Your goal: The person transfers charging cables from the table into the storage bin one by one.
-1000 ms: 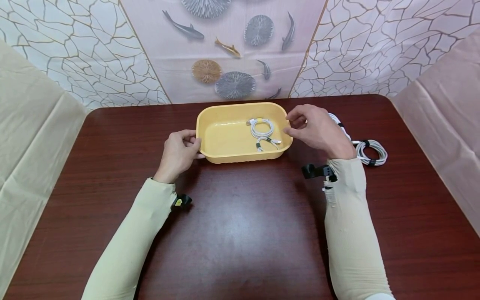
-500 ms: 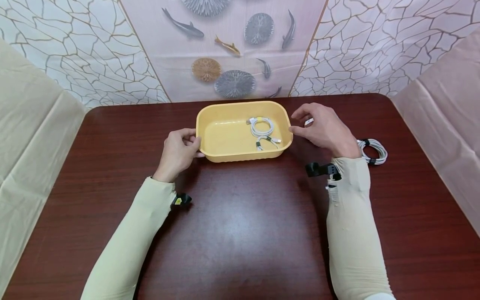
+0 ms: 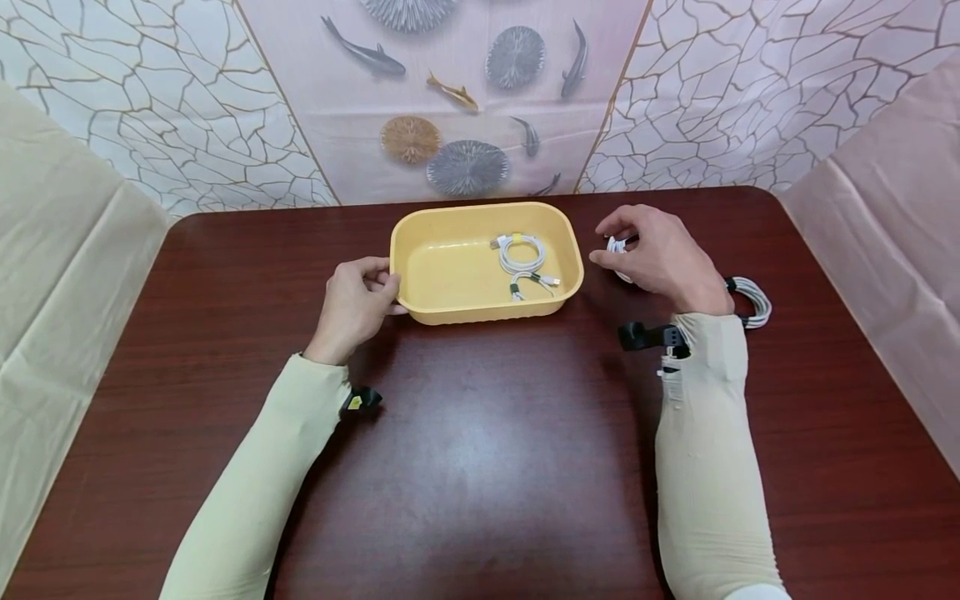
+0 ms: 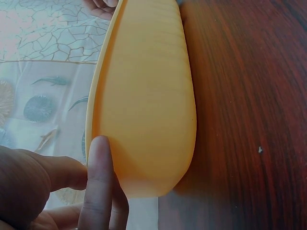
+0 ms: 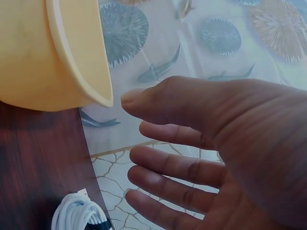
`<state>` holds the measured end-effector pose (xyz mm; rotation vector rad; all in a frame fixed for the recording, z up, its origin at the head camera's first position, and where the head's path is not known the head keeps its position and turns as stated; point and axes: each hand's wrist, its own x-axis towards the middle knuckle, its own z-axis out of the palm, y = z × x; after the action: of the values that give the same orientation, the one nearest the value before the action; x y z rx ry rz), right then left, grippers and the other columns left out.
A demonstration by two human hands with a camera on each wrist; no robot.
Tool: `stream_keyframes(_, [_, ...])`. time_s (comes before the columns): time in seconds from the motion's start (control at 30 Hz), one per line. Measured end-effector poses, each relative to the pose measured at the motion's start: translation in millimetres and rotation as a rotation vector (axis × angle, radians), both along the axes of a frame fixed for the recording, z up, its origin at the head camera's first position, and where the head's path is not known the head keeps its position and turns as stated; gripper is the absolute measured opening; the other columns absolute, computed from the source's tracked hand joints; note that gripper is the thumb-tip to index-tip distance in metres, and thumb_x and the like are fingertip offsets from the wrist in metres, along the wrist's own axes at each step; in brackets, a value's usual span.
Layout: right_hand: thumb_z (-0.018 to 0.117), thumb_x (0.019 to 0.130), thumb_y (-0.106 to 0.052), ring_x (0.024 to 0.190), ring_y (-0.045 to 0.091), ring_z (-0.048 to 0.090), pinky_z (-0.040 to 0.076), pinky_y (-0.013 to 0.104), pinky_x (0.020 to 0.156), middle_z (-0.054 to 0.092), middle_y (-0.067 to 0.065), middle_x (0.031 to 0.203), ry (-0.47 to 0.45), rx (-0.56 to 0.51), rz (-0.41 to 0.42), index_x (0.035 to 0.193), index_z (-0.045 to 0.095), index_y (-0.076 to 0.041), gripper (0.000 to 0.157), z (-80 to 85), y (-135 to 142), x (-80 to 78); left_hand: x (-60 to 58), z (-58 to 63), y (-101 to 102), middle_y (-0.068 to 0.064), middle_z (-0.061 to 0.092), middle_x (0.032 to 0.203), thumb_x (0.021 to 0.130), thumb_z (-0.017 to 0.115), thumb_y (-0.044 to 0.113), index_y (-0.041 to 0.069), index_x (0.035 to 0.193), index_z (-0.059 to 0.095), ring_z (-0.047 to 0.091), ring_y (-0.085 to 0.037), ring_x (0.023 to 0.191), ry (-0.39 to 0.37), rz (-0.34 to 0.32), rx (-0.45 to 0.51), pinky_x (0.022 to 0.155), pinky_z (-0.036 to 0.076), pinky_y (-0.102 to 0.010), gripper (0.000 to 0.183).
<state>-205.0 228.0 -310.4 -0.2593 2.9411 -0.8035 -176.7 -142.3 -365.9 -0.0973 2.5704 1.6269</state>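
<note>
A yellow plastic tray [image 3: 450, 313] with rounded corners sits near the table's back edge. My left hand [image 3: 358, 304] pinches its left rim, thumb on one side and fingers on the other, as the left wrist view shows up close. Inside the tray, toward its right, lie a coiled white cable [image 3: 522, 253] and a smaller looped cable [image 3: 536, 279] with dark ties. My right hand [image 3: 663, 258] hovers just right of the tray, holding nothing, its fingers loosely extended. Below that hand a white cable bundle [image 5: 76, 213] rests on the table, partly hidden in the head view.
Another coiled white cable [image 3: 753, 302] with black ties lies beyond my right wrist, partly covered by it. The dark wooden table [image 3: 480, 467] ends at a patterned cloth backdrop [image 3: 468, 92], and plain cloth hangs at both sides.
My right hand has drawn away from the tray's right rim and moved a little to the right. The left hand and the tray stay nearly where they were.
</note>
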Motion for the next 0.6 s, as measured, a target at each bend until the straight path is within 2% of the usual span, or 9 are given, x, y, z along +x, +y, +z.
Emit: stream_keyframes(0.6, [0.070, 0.094, -0.033, 0.106, 0.025, 0.065, 0.048, 0.030, 0.078, 0.072, 0.015, 0.116, 0.003, 0.001, -0.069, 0.123, 0.069, -0.012, 0.036, -1.2, 17, 1.2, -0.1, -0.1, 0, -0.013, 0.058, 0.102, 0.101, 0.055, 0.011, -0.005, 0.134, 0.061, 0.066, -0.005, 0.067, 0.002, 0.003, -0.002, 0.075, 0.069, -0.039, 0.037])
